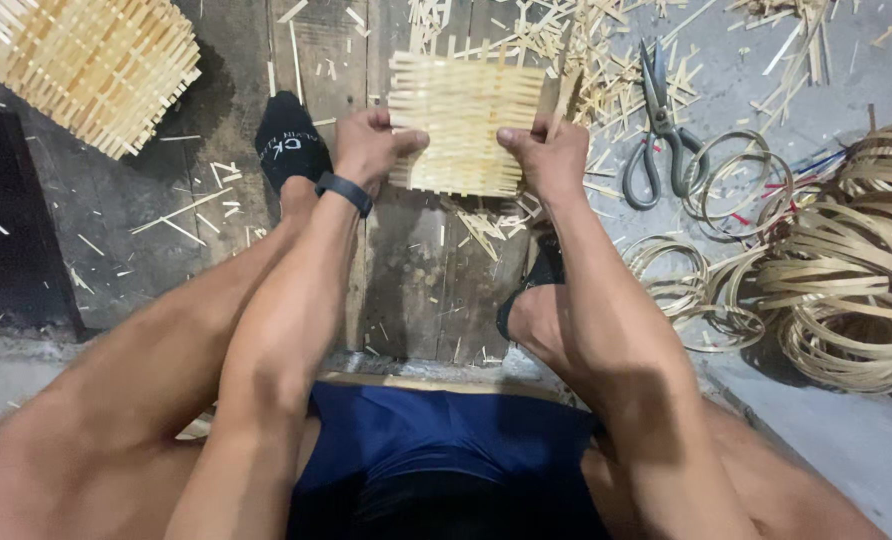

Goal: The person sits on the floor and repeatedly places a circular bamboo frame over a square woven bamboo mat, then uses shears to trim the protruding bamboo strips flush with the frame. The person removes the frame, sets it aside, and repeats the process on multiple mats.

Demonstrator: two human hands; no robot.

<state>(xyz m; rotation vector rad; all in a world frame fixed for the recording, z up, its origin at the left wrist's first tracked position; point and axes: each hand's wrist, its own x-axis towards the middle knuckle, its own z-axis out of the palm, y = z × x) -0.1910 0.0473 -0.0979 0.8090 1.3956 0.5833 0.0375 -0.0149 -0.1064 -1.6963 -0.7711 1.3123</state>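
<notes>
- The left hand (371,145) pinches the left edge of a small, flat, square mat of woven pale bamboo strips (458,125), with the thumb on top.
- The right hand (549,150) pinches the right edge the same way, thumb pressed down on the strips.
- The mat sits out in front of the person, held over dark wooden floor planks (421,270), between the two feet in black socks (288,140).
- To do this well, I think both thumbs should press evenly, so the thin strips stay tight and none slip out.
- Grey metal scissors (656,125) lie on the floor just to the right, near round coils of bamboo strip (846,270).
- A bigger woven bamboo basket piece (91,65) lies far to the left.
- Little cut bits of bamboo (196,210) are all over the floor.
</notes>
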